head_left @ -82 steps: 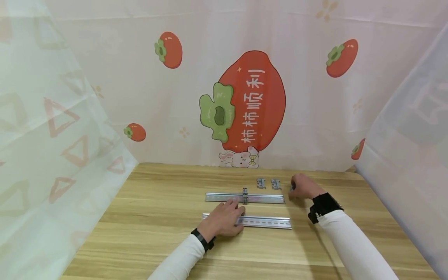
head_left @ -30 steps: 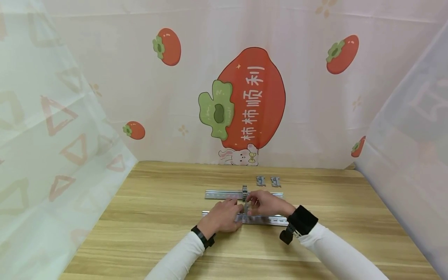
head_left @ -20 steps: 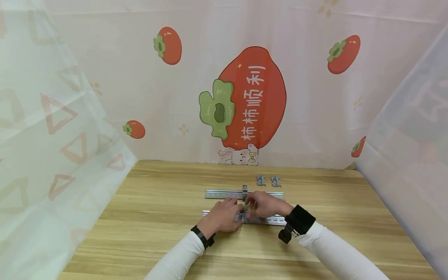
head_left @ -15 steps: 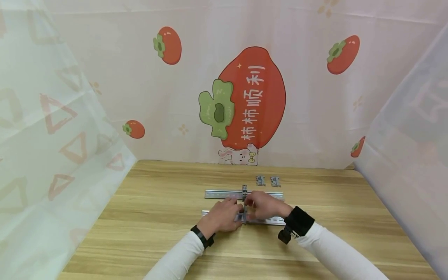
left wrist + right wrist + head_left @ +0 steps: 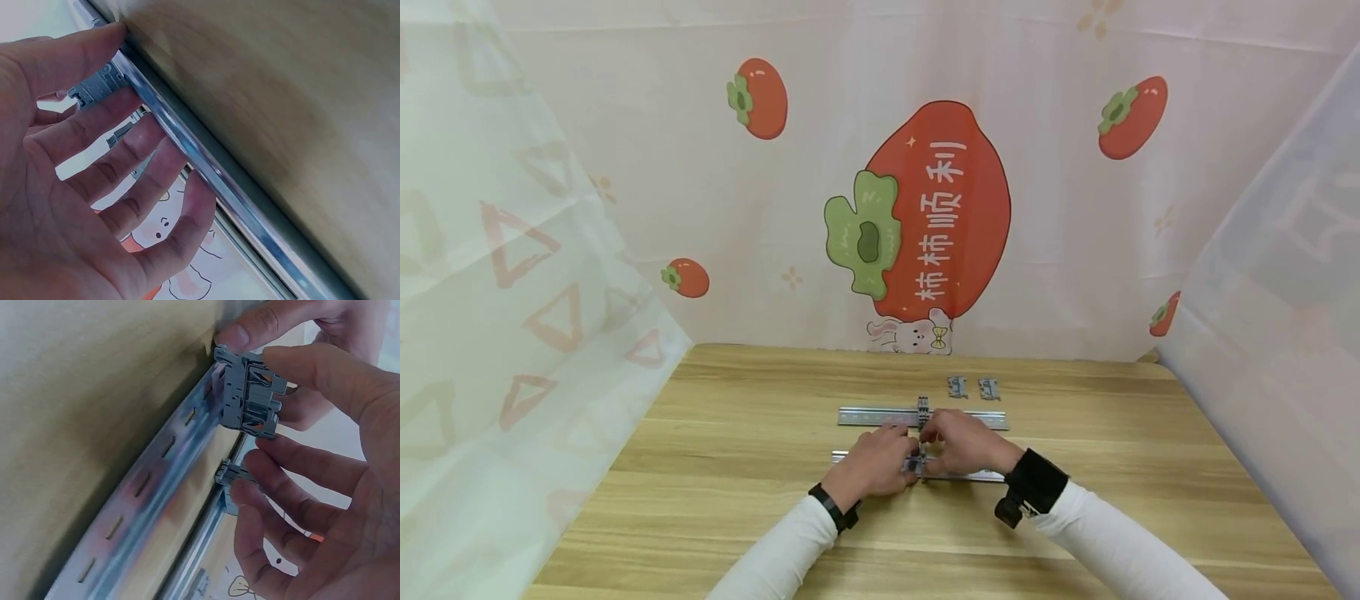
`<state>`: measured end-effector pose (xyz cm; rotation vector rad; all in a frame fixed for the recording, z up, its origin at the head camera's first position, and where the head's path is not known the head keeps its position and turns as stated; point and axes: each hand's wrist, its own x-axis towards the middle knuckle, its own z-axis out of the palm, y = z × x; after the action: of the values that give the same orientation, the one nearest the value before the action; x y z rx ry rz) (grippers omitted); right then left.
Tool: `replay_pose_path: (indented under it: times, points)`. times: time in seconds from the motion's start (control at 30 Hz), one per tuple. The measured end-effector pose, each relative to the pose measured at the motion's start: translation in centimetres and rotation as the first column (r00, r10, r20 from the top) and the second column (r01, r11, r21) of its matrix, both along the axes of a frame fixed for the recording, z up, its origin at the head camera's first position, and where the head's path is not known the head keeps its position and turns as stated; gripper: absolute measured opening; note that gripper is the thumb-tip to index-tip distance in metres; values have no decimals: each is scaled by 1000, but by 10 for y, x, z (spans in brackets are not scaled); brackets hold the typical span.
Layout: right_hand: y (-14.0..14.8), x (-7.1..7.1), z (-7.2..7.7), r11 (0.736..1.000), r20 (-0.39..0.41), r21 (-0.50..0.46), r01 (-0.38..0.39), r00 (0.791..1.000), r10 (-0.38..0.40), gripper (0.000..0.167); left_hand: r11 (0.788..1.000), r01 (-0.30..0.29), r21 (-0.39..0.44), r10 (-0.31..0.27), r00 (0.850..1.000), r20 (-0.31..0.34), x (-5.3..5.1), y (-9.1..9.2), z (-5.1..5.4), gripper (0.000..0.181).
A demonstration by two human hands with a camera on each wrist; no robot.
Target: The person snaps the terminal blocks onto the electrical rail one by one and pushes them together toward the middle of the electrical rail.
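My left hand holds the near slotted metal rail, thumb on its near edge and fingertips at its far edge in the left wrist view. Just to its right, my right hand pinches a flat grey terminal block between thumb and index finger. The block stands upright across the near rail, close beside my left thumb. Whether it is seated on the rail I cannot tell. Behind lies the far rail, parallel, with several blocks mounted side by side.
Two loose grey blocks, one left of the other, lie flat behind the far rail. The wooden table ends at a printed cloth backdrop, with cloth sides at left and right.
My right hand has come from the right of the loose blocks to the near rail with a block, which has since lowered and moved slightly left. My left hand has stayed on the rail.
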<state>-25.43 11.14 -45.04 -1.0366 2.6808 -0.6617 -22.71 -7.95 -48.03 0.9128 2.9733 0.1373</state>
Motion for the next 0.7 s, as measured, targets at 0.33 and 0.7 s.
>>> replay_pose_path:
  times: [0.33, 0.7]
  points:
    - [2, 7, -7, 999, -37, -16, 46, 998, -46, 40, 1000, -1, 5, 1, 1000, -8, 1, 1, 1, 35]
    - [3, 11, -15, 997, -80, -47, 53, 995, -57, 37, 1000, 4, 7, -4, 1000, -19, 2, 0, -1, 38]
